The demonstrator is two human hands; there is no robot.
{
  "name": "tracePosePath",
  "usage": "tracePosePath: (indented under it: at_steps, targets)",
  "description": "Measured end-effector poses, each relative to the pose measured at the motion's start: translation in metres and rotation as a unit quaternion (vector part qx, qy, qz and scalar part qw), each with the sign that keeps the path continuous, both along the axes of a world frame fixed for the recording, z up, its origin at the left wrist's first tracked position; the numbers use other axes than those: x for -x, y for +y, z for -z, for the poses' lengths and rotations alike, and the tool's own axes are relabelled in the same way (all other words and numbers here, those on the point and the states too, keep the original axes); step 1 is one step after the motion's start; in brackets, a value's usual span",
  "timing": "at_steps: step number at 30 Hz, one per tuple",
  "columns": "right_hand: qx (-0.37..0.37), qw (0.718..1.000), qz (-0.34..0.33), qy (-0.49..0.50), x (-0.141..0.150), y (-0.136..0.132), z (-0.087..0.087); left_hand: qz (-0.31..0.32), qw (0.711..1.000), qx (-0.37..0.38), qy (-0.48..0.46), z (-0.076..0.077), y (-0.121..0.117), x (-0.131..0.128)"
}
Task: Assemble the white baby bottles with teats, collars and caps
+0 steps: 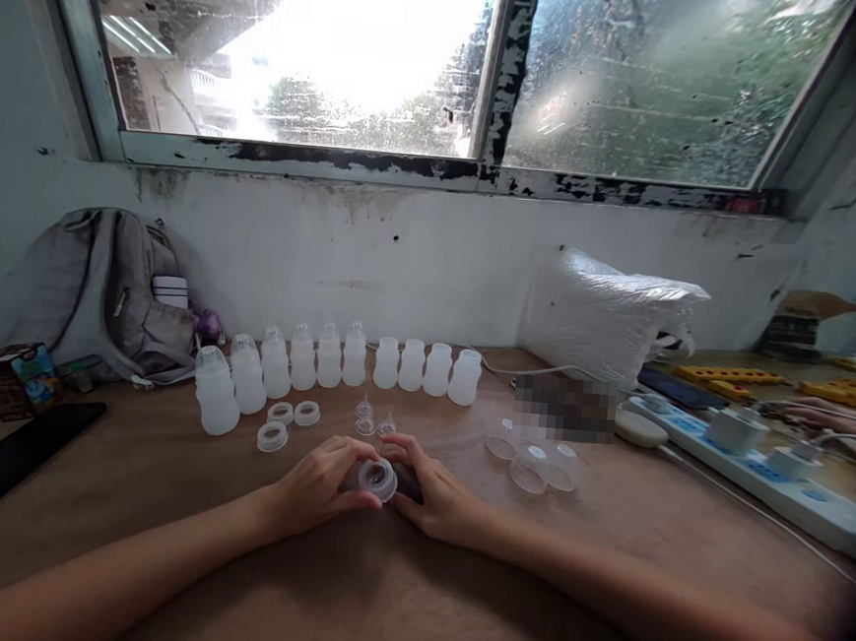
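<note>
Both my hands meet at the middle of the wooden table [392, 594]. My left hand [322, 485] and my right hand [433, 494] are closed together around a small translucent ring cap [377, 478], fingers curled on it. Just beyond them lie two clear teats [372, 420] and three loose white rings [285, 423]. A curved row of several white baby bottles [336, 363] stands behind, some with caps on. Clear dome caps [531, 464] sit to the right of my right hand.
A grey backpack [90, 289] leans on the wall at far left, with a small carton [15, 377] and a black phone [14, 451] before it. A white plastic bag [606, 320] and a power strip [750, 464] lie at right. Another person's hand [846, 423] shows at far right.
</note>
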State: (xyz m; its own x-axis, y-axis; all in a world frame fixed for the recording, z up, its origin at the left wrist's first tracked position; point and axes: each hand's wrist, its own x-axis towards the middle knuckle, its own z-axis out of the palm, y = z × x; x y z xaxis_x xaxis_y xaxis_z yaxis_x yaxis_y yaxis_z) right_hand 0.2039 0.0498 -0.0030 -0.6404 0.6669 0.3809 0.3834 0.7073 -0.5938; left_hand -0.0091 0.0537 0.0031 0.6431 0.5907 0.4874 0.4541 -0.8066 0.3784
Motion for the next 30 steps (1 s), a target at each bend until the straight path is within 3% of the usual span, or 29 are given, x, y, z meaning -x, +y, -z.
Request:
tracePosePath:
  at_steps: [4,9,24,27,30]
  targets:
    - [0.003,1.000,0.009,0.029,-0.003,0.005,0.000,-0.017,0.999,-0.016,0.034,0.000,0.002,-0.006]
    - [-0.023,0.998,0.019,0.048,-0.003,0.006,0.002,0.017,0.995,0.015,0.093,0.000,0.006,-0.013]
    - [-0.079,0.997,0.016,-0.012,-0.002,0.004,0.008,-0.028,0.995,-0.040,0.087,-0.001,0.002,-0.014]
    - [-0.086,0.996,0.018,-0.020,-0.002,0.003,0.006,-0.017,0.999,-0.008,0.048,-0.002,0.001,-0.016]
    - [-0.092,0.996,0.001,-0.021,-0.003,0.000,0.003,-0.030,0.993,0.110,-0.032,-0.003,-0.001,-0.019]
